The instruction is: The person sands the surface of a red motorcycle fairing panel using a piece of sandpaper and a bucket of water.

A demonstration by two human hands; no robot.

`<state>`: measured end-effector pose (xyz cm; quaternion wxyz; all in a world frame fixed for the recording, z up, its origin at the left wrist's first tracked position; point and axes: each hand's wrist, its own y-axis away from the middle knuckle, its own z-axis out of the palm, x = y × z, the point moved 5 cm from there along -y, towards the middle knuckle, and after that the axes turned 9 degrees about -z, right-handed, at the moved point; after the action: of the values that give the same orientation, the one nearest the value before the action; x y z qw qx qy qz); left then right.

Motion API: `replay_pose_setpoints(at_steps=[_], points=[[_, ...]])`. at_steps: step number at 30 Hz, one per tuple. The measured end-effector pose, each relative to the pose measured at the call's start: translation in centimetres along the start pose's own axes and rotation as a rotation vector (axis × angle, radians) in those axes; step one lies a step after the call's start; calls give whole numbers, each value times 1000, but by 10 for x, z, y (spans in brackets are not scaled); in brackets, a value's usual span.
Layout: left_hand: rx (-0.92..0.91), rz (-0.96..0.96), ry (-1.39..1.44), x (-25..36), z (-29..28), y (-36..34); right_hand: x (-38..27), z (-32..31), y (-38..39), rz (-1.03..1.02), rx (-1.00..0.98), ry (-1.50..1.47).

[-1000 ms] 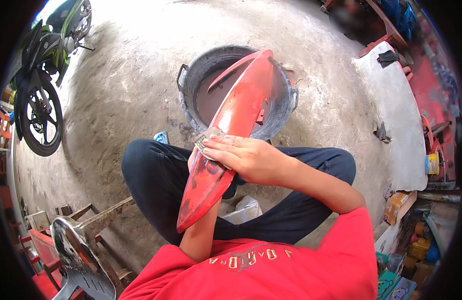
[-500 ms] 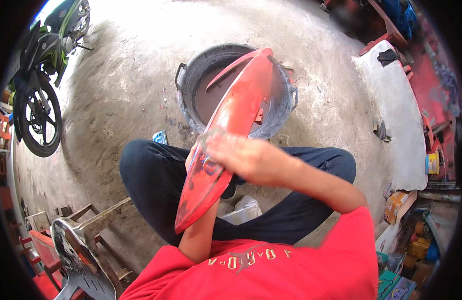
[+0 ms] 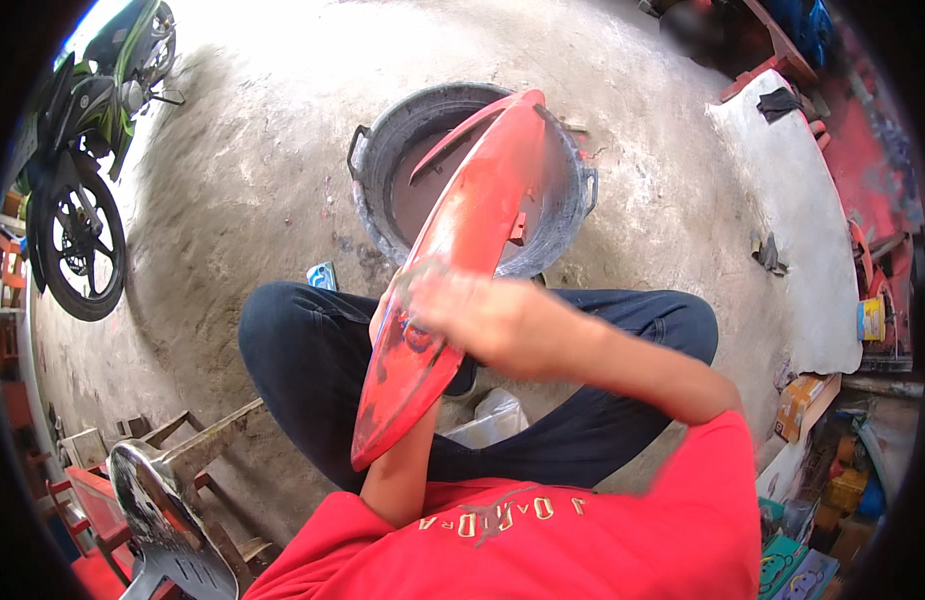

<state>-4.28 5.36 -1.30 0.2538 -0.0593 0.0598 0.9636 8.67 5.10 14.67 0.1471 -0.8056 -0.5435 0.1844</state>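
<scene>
A long, curved red motorcycle panel slants from my lap out over a dark round tub. Its near end has dull, scuffed patches, and its far end forks into a thinner strip. My left hand grips the panel from beneath at its left edge; most of that hand is hidden behind it. On top, my right hand lies with bent fingers pressed to the surface, slightly blurred. Under its fingertips shows a thin greyish sheet that looks like sandpaper. Murky brownish water stands in the tub.
A motorcycle is parked at the far left. Beside my left knee lies a small blue packet. A worn chair stands at lower left. On the right are a pale board, a cardboard box and a yellow container.
My right hand has shifted very slightly on the panel, still pressed to about the same spot. The left hand keeps its hold, and the view has moved a little.
</scene>
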Motion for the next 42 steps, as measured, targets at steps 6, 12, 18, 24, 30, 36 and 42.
replay_pose_setpoints(at_steps=[6,12,18,24,30,36,42], points=[[-101,-76,46,-10,28,5,52,8,16,309,-292,-93],[-17,-108,93,-22,49,6,64,5,22,279,-68,-26],[-14,-131,131,-20,42,-4,43,3,13,136,-17,12],[14,184,-86,3,-20,8,17,5,1,55,-68,28],[-88,-22,-130,-25,63,0,44,13,13,181,-15,65],[27,-161,75,-23,40,2,76,-6,16,262,-7,30],[60,-36,-19,-10,34,0,22,6,1,75,-33,-22]])
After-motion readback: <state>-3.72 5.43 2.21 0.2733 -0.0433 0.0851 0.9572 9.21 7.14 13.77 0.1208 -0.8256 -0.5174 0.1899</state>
